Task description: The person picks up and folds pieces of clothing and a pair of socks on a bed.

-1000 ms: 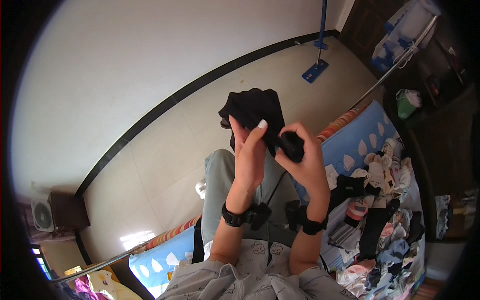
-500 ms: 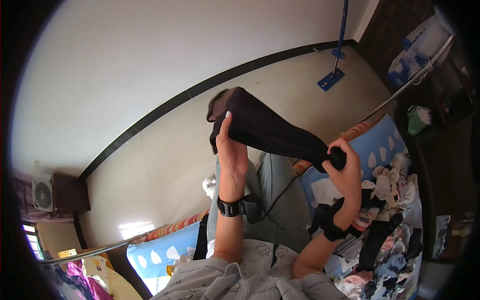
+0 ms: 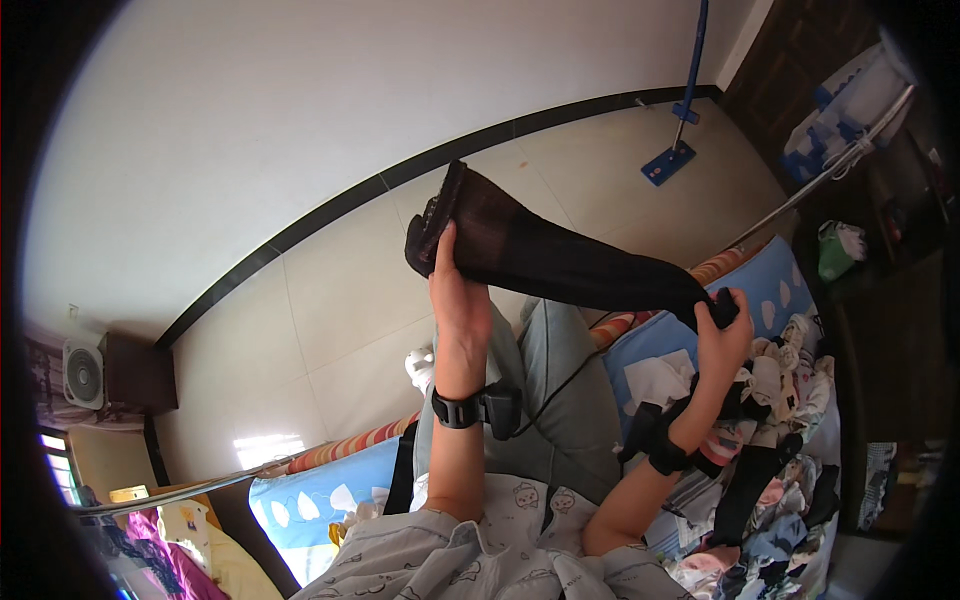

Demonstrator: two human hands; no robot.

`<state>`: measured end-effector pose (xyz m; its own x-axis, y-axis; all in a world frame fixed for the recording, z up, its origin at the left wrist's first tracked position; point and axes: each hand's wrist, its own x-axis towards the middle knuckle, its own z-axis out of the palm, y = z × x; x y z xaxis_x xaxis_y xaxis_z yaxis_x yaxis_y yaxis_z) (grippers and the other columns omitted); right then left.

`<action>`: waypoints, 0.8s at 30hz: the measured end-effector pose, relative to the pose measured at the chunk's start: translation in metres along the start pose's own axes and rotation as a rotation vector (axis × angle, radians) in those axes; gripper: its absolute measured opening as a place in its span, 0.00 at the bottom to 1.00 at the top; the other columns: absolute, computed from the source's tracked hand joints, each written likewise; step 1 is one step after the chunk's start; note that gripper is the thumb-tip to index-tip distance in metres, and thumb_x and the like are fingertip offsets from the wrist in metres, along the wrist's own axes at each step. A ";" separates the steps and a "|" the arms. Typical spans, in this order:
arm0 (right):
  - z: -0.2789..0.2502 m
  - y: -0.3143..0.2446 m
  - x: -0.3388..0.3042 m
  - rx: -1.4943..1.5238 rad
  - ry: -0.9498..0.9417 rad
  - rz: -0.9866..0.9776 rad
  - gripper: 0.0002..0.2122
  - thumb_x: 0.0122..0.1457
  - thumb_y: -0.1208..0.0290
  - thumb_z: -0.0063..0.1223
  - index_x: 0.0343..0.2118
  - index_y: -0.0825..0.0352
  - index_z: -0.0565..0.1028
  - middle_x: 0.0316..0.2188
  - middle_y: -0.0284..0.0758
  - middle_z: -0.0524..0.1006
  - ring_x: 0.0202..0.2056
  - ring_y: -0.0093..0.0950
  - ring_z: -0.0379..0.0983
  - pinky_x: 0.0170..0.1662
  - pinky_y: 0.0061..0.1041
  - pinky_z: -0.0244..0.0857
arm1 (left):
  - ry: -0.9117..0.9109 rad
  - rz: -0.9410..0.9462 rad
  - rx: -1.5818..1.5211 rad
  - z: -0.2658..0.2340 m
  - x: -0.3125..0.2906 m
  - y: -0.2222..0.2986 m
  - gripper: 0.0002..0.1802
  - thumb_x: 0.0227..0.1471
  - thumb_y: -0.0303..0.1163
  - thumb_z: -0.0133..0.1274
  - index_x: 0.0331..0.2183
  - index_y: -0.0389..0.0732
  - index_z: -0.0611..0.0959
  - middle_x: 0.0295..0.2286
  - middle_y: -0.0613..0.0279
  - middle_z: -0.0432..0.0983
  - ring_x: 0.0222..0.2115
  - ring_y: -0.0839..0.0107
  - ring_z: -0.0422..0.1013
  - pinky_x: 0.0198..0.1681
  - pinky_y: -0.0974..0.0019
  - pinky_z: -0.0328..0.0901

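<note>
The black stocking [image 3: 590,262] hangs between my hands, above my knees [image 3: 560,350] and partly over the floor [image 3: 350,270]. My right hand [image 3: 727,330] is curled round its bunched end; my left hand [image 3: 462,305] has its thumb against the sheer cuff [image 3: 452,205], the other fingers hidden, so I can't tell how firmly they close. A hard pull from the right could drag the cuff off that thumb, or the nail could snag the thin weave. Letting go might drop it on the floor, or, to my right, among the jumbled socks [image 3: 768,378] on the blue sheet [image 3: 785,275].
</note>
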<state>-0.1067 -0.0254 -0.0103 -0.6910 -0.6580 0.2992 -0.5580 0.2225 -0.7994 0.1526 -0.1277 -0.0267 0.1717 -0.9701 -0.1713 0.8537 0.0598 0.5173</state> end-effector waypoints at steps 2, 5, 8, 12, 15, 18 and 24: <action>0.001 0.004 0.001 -0.067 -0.008 0.001 0.10 0.44 0.75 0.57 0.31 0.67 0.70 0.28 0.34 0.74 0.31 0.29 0.72 0.39 0.25 0.64 | -0.021 -0.016 0.002 0.005 -0.004 -0.005 0.18 0.53 0.32 0.52 0.46 0.41 0.73 0.46 0.66 0.69 0.48 0.72 0.64 0.53 0.66 0.57; 0.006 -0.001 -0.003 -0.076 -0.019 -0.055 0.11 0.44 0.75 0.56 0.31 0.67 0.70 0.30 0.34 0.74 0.34 0.30 0.72 0.40 0.25 0.63 | -0.002 0.059 0.245 0.021 -0.018 -0.010 0.22 0.51 0.27 0.52 0.49 0.40 0.71 0.45 0.64 0.70 0.48 0.69 0.65 0.53 0.66 0.56; 0.007 -0.004 -0.003 -0.033 -0.102 -0.058 0.11 0.43 0.76 0.56 0.32 0.66 0.70 0.32 0.35 0.74 0.34 0.32 0.71 0.41 0.26 0.63 | -0.092 0.113 0.396 0.030 -0.030 -0.017 0.24 0.49 0.25 0.54 0.49 0.39 0.70 0.45 0.64 0.71 0.48 0.69 0.65 0.53 0.67 0.55; 0.010 -0.009 -0.004 0.006 -0.102 -0.146 0.11 0.43 0.78 0.55 0.32 0.67 0.70 0.30 0.35 0.73 0.33 0.31 0.71 0.41 0.25 0.63 | -0.198 0.037 0.411 0.037 -0.038 -0.021 0.24 0.48 0.23 0.53 0.49 0.38 0.71 0.43 0.63 0.73 0.46 0.70 0.66 0.51 0.68 0.57; 0.010 -0.016 -0.004 0.187 -0.212 -0.106 0.10 0.44 0.80 0.54 0.31 0.68 0.70 0.30 0.34 0.73 0.33 0.28 0.70 0.40 0.23 0.62 | -0.227 -0.089 0.316 0.042 -0.039 -0.021 0.19 0.48 0.24 0.52 0.45 0.37 0.75 0.41 0.62 0.74 0.45 0.70 0.67 0.50 0.69 0.58; 0.008 -0.030 -0.008 0.541 -0.329 0.011 0.10 0.45 0.80 0.54 0.33 0.68 0.69 0.31 0.33 0.72 0.34 0.25 0.69 0.40 0.20 0.61 | -0.187 -0.157 0.386 0.033 -0.036 -0.025 0.14 0.49 0.26 0.52 0.41 0.35 0.78 0.39 0.62 0.75 0.43 0.71 0.68 0.49 0.69 0.58; 0.011 -0.028 -0.007 0.608 -0.178 -0.080 0.16 0.44 0.83 0.56 0.37 0.65 0.67 0.35 0.31 0.70 0.37 0.24 0.67 0.44 0.21 0.61 | -0.127 -0.120 0.399 0.036 -0.038 -0.027 0.10 0.48 0.29 0.55 0.35 0.36 0.79 0.34 0.65 0.75 0.36 0.76 0.70 0.40 0.73 0.62</action>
<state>-0.0809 -0.0344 0.0047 -0.5418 -0.7768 0.3210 -0.2081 -0.2460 -0.9467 0.1051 -0.1004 -0.0041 -0.0001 -0.9873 -0.1587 0.6029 -0.1267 0.7877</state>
